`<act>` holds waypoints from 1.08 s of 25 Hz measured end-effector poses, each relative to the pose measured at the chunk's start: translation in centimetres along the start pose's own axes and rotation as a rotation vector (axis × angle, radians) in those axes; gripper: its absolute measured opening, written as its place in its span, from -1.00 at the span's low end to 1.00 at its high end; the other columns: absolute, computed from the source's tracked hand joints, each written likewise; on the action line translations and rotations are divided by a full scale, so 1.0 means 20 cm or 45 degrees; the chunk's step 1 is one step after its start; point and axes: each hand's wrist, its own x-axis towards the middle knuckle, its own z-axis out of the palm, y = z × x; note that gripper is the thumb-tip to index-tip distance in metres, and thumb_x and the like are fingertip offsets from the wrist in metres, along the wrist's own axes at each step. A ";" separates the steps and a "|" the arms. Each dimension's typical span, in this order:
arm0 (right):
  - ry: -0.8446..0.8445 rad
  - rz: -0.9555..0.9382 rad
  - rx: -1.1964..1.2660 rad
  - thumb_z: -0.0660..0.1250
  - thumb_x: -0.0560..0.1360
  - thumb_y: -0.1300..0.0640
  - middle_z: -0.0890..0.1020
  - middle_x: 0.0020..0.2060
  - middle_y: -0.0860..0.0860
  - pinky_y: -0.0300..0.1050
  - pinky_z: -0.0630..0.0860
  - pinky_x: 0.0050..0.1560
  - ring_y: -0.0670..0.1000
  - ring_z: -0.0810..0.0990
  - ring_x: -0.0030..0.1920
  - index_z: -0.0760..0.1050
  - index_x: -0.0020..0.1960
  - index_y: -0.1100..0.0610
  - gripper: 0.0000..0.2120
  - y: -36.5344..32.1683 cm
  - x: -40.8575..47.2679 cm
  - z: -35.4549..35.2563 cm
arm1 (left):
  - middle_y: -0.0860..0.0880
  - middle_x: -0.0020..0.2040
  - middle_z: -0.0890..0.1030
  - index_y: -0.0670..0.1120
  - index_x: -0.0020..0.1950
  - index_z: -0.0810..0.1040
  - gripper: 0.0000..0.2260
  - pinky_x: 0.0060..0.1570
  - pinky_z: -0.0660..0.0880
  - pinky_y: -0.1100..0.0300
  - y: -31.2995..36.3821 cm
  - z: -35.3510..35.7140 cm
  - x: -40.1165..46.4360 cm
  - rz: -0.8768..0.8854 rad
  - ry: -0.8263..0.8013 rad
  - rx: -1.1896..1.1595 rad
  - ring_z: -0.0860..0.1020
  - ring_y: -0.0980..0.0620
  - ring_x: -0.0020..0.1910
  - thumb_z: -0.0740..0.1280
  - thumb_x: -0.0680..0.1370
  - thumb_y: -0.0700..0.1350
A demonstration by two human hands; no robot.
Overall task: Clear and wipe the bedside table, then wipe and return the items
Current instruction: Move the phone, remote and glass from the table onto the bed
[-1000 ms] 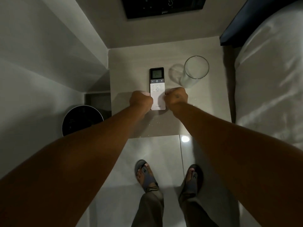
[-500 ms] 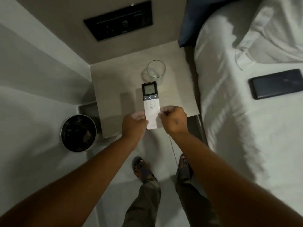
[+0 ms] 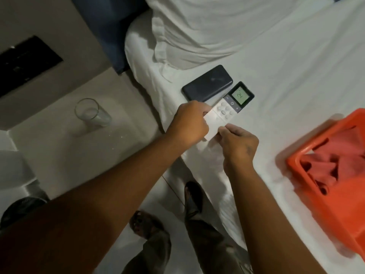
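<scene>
White plastic, the remote (image 3: 227, 113) sits pinched at its near end between the left hand (image 3: 187, 123) and right hand (image 3: 238, 144), each grip narrow and closed on its edges, low over the bed (image 3: 286, 76); whether it already rests on the sheet is hard to tell. Just beyond the grip lies one dark phone or power bank (image 3: 207, 87), already moved. Well left of the grip, one glass (image 3: 91, 113) remains on the bedside surface (image 3: 69, 155), so clearing is unfinished and no wiping has begun. Right of the grip, one orange basket (image 3: 325, 194) holds a red cloth (image 3: 335, 161).
</scene>
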 end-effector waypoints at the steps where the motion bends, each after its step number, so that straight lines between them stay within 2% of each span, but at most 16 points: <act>1: 0.021 0.036 0.007 0.49 0.42 0.27 0.68 -0.45 -0.12 -0.12 0.69 -0.19 -0.05 0.71 -0.30 0.64 -0.50 -0.06 -0.62 -0.03 0.03 -0.01 | -0.12 0.11 0.68 -0.12 0.19 0.66 -0.71 -0.02 0.63 0.16 0.03 0.02 0.05 0.013 -0.046 0.053 0.66 -0.12 0.08 0.31 0.53 -0.35; 3: 0.019 0.067 0.015 0.46 0.41 0.31 0.66 -0.44 -0.04 -0.06 0.67 -0.19 0.02 0.69 -0.32 0.61 -0.54 -0.03 -0.59 -0.05 0.07 0.00 | -0.21 0.02 0.66 -0.19 0.06 0.63 -0.78 -0.10 0.61 0.05 0.05 0.04 0.12 0.040 -0.105 0.122 0.65 -0.22 0.06 0.27 0.51 -0.37; 5: -0.003 0.058 0.003 0.45 0.40 0.32 0.64 -0.45 0.01 -0.03 0.67 -0.19 0.08 0.68 -0.32 0.63 -0.53 -0.05 -0.60 -0.05 0.09 0.00 | -0.26 0.02 0.64 -0.28 0.05 0.58 -0.80 -0.08 0.61 -0.02 0.03 0.06 0.16 0.055 -0.126 0.171 0.62 -0.26 0.03 0.23 0.50 -0.38; 7: -0.002 0.064 0.025 0.47 0.41 0.31 0.68 -0.43 -0.01 -0.06 0.70 -0.20 0.08 0.72 -0.27 0.64 -0.51 -0.02 -0.62 -0.06 0.08 0.01 | -0.17 -0.01 0.66 -0.22 0.01 0.60 -0.82 -0.05 0.65 0.00 0.00 0.06 0.17 0.077 -0.135 0.162 0.63 -0.18 -0.01 0.24 0.52 -0.36; 9: 0.016 0.076 0.042 0.49 0.42 0.27 0.72 -0.32 0.01 -0.09 0.70 -0.18 0.05 0.74 -0.22 0.66 -0.44 0.06 -0.71 -0.05 0.08 0.01 | -0.09 -0.04 0.66 -0.17 -0.05 0.60 -0.85 -0.05 0.66 0.05 -0.04 0.05 0.13 0.105 -0.126 0.097 0.64 -0.12 -0.01 0.25 0.55 -0.34; 11: 0.024 0.118 0.041 0.51 0.41 0.25 0.74 -0.25 0.04 -0.09 0.69 -0.14 0.05 0.74 -0.19 0.68 -0.32 0.08 -0.84 -0.02 0.03 0.00 | -0.11 0.03 0.65 -0.18 0.05 0.63 -0.82 0.06 0.64 0.07 -0.13 0.04 0.06 0.130 -0.100 -0.008 0.63 -0.11 0.05 0.25 0.57 -0.34; 13: 0.000 0.167 0.122 0.51 0.42 0.25 0.74 -0.30 0.04 -0.15 0.68 -0.15 0.04 0.75 -0.21 0.68 -0.26 0.11 -0.90 0.05 -0.06 0.00 | -0.15 0.17 0.64 -0.19 0.24 0.63 -0.73 0.22 0.57 0.09 -0.28 -0.01 -0.05 0.135 -0.031 -0.089 0.62 -0.09 0.13 0.27 0.58 -0.30; 15: -0.038 0.199 0.233 0.48 0.45 0.27 0.75 -0.31 0.04 -0.24 0.65 -0.14 -0.01 0.75 -0.20 0.67 -0.13 0.17 -0.97 0.13 -0.17 0.02 | -0.16 0.19 0.64 -0.19 0.30 0.61 -0.67 0.19 0.57 0.13 -0.49 -0.07 -0.17 0.113 0.051 -0.121 0.64 -0.09 0.09 0.30 0.55 -0.28; 18: -0.165 0.248 0.214 0.39 0.50 0.33 0.73 -0.30 0.03 -0.27 0.65 -0.13 -0.09 0.74 -0.24 0.63 -0.02 0.24 -0.92 0.31 -0.31 0.18 | -0.19 0.17 0.65 -0.23 0.26 0.62 -0.67 0.18 0.57 0.11 -0.91 -0.17 -0.35 -0.161 0.116 -0.113 0.65 -0.14 0.09 0.36 0.50 -0.29; 19: -0.224 0.317 0.223 0.39 0.50 0.35 0.72 -0.33 0.01 -0.28 0.65 -0.16 -0.08 0.72 -0.27 0.63 -0.06 0.23 -0.92 0.37 -0.35 0.26 | -0.20 0.17 0.65 -0.24 0.25 0.62 -0.66 0.19 0.54 0.16 -1.05 -0.21 -0.40 -0.291 0.132 -0.085 0.65 -0.15 0.10 0.38 0.48 -0.29; 22: -0.494 0.375 -0.070 0.41 0.48 0.36 0.67 -0.38 -0.02 -0.29 0.60 -0.26 -0.06 0.65 -0.31 0.61 -0.16 0.18 -0.88 0.55 -0.44 0.61 | -0.21 0.15 0.66 -0.24 0.21 0.62 -0.67 0.16 0.46 0.20 -1.43 -0.29 -0.49 -0.626 0.187 -0.017 0.64 -0.17 0.11 0.40 0.44 -0.27; 23: -0.551 0.400 -0.106 0.42 0.46 0.39 0.66 -0.33 0.04 -0.23 0.62 -0.19 -0.02 0.65 -0.28 0.60 -0.17 0.20 -0.88 0.60 -0.46 0.74 | -0.21 0.17 0.65 -0.24 0.24 0.60 -0.64 0.18 0.45 0.19 -1.53 -0.33 -0.49 -0.696 0.202 -0.010 0.63 -0.17 0.14 0.41 0.44 -0.25; 25: -0.636 0.362 -0.196 0.47 0.40 0.43 0.66 -0.22 0.11 -0.07 0.65 0.06 0.05 0.64 -0.17 0.57 -0.18 0.23 -0.85 0.68 -0.43 1.03 | -0.19 0.24 0.63 -0.21 0.32 0.53 -0.55 0.23 0.47 0.13 -1.68 -0.39 -0.43 -0.795 0.221 -0.019 0.60 -0.16 0.21 0.44 0.45 -0.19; 26: -0.676 0.239 -0.328 0.49 0.39 0.41 0.67 -0.16 0.13 -0.05 0.62 0.16 0.04 0.62 -0.13 0.58 -0.15 0.22 -0.85 0.70 -0.38 1.17 | -0.19 0.26 0.61 -0.21 0.35 0.49 -0.50 0.24 0.50 0.10 -1.73 -0.42 -0.38 -0.814 0.239 -0.035 0.58 -0.16 0.23 0.48 0.44 -0.15; 27: -0.716 0.105 -0.475 0.49 0.40 0.37 0.69 -0.08 0.16 -0.12 0.60 0.17 0.02 0.62 -0.12 0.60 -0.07 0.20 -0.84 0.71 -0.34 1.29 | -0.19 0.27 0.59 -0.20 0.38 0.45 -0.43 0.23 0.52 0.08 -1.77 -0.46 -0.32 -0.811 0.276 -0.061 0.57 -0.17 0.25 0.51 0.41 -0.13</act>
